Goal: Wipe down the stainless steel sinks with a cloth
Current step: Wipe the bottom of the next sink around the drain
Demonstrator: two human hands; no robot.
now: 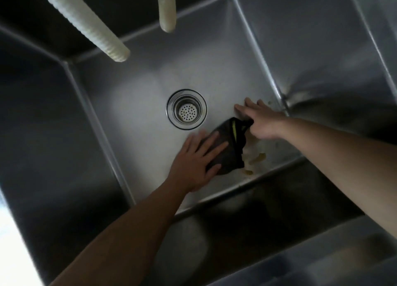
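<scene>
I look down into a deep stainless steel sink (137, 105). A dark cloth (227, 154) with a yellow-green edge lies on the sink floor near the front right corner. My left hand (193, 161) presses flat on the cloth's left part with its fingers straight and spread. My right hand (262, 122) is at the cloth's far right corner. That corner is drawn up taut into the hand at the thumb, while the other fingers stretch out over the sink floor. Motion blur softens both hands.
A round drain strainer (186, 111) sits in the middle of the floor, just left of the cloth. Yellowish scraps (256, 158) lie by the front right corner. Two white corrugated hoses (86, 21) (166, 6) hang in from above. Steep steel walls (322, 56) close in on all sides.
</scene>
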